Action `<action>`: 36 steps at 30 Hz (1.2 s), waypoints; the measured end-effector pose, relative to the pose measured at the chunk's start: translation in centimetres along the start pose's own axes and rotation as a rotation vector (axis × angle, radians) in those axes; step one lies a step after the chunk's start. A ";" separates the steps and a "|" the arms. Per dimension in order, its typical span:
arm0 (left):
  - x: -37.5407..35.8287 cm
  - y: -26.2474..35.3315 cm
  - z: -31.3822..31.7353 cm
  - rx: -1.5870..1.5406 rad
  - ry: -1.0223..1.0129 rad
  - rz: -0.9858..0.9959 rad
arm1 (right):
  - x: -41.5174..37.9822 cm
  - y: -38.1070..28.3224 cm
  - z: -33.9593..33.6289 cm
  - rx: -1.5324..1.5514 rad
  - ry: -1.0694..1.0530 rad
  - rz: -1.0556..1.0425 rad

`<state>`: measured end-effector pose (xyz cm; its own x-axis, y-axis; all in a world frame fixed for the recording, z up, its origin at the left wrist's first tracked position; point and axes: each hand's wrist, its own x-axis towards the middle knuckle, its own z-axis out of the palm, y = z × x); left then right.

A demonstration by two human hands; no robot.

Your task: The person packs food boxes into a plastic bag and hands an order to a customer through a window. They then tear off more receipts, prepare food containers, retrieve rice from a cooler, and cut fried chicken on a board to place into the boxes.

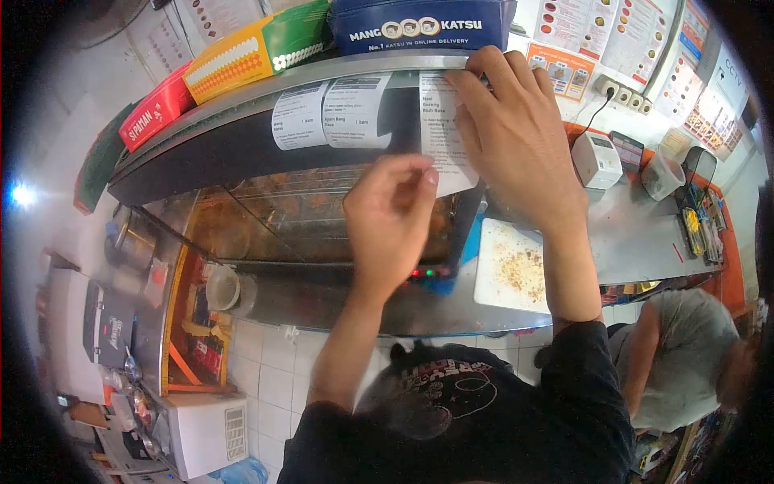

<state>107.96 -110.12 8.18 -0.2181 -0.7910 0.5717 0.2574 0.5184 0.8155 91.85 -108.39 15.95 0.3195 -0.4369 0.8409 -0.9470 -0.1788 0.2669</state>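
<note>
A printed order slip (pixel 438 121) hangs from the metal rail along the top of a dark display warmer (pixel 214 161). With bent fingers, my right hand (pixel 516 133) grips the slip's upper part at the rail and covers its right side. Lower down, my left hand (pixel 387 218) has its thumb and index finger closed together at the slip's lower left edge. Two more slips, a left one (pixel 298 117) and a middle one (pixel 355 113), hang from the same rail and curl at the bottom.
Boxes, including a blue one (pixel 427 24) and a yellow-green one (pixel 250 48), stand on top of the warmer. A white cutting board (pixel 508 266) with crumbs lies on the steel counter. A label printer (pixel 597 161) stands at right. Another person (pixel 685 355) bends low at right.
</note>
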 end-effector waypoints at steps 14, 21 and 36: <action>0.0 -1.0 -0.1 -0.025 -0.001 0.009 | 0.0 0.1 -0.7 0.121 -0.073 0.085; 0.2 -1.8 0.0 0.009 0.049 0.101 | -0.8 1.3 0.1 0.169 0.014 0.023; -0.3 -2.0 -0.2 0.060 0.060 0.097 | -0.4 1.2 -0.5 0.290 -0.075 0.083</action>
<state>107.67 -110.92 6.36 -0.1376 -0.7536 0.6428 0.2176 0.6101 0.7618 90.52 -108.01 16.12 0.2529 -0.5226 0.8142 -0.9244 -0.3788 0.0440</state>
